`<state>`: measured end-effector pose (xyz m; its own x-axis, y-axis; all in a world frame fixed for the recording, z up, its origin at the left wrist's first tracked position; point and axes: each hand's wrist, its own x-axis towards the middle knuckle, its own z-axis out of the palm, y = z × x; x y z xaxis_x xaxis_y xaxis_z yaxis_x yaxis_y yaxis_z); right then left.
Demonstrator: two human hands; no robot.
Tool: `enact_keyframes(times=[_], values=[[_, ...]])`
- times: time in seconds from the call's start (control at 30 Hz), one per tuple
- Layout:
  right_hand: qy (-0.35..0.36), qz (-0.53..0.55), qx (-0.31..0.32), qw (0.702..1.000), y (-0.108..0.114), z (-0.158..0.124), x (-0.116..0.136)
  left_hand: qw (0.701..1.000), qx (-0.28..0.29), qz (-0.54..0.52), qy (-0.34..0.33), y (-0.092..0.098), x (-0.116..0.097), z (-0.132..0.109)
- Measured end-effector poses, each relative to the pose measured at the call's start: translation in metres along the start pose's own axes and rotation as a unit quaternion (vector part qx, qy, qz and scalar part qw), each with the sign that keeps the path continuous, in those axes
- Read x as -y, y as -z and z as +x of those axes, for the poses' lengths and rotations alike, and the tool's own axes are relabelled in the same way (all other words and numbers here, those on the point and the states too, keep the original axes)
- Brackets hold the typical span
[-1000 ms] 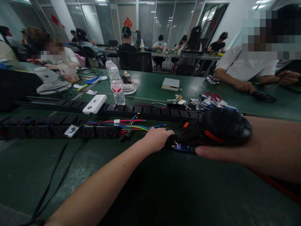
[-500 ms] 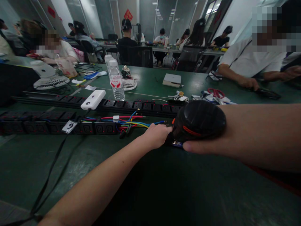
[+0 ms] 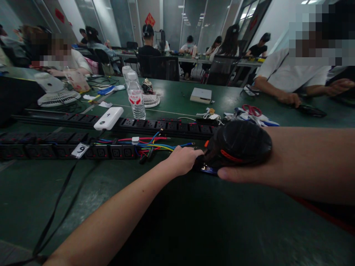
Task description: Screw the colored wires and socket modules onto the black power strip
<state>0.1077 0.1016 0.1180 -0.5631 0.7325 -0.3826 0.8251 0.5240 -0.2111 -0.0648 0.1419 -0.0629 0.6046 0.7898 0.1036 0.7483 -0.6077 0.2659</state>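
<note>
My right hand (image 3: 230, 173) is wrapped round a black cordless drill (image 3: 241, 144) with orange trim, its rounded body towards me. The thumb shows below the drill; the other fingers are hidden. My left hand (image 3: 184, 159) is closed at the drill's front end, fingertips pressed on a small dark part that I cannot make out. Under the drill, between both hands, lies a small blue piece with shiny metal spots (image 3: 208, 169). Loose red, blue and yellow wires (image 3: 158, 145) run from a black socket strip (image 3: 97, 150) to just behind my left hand.
A second socket strip (image 3: 155, 125) lies behind, with a white numbered box (image 3: 108, 118) on it. Beyond stand a water bottle (image 3: 135, 98), a white fan (image 3: 57, 92), a flat silver box (image 3: 201, 95) and red scissors (image 3: 252, 110). A co-worker (image 3: 296, 74) sits at the far right.
The drill and my right hand have shifted slightly right and down. My left hand stays nearly in place, still closed at the drill's front. The whole view has tilted a little.
</note>
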Motion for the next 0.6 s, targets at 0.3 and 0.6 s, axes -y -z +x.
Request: enact_keyframes(times=[0.3, 0.6], values=[[-0.039, 0.011, -0.011, 0.999, 0.0042, -0.0055, 0.0071, 1.0, 0.022, 0.017, 0.01, 0.0018, -0.0013, 0.0003], [-0.045, 0.014, -0.021, 0.999, 0.0025, -0.0063, 0.0012, 1.0, 0.014, 0.019, 0.005, -0.0014, 0.0, 0.0015]])
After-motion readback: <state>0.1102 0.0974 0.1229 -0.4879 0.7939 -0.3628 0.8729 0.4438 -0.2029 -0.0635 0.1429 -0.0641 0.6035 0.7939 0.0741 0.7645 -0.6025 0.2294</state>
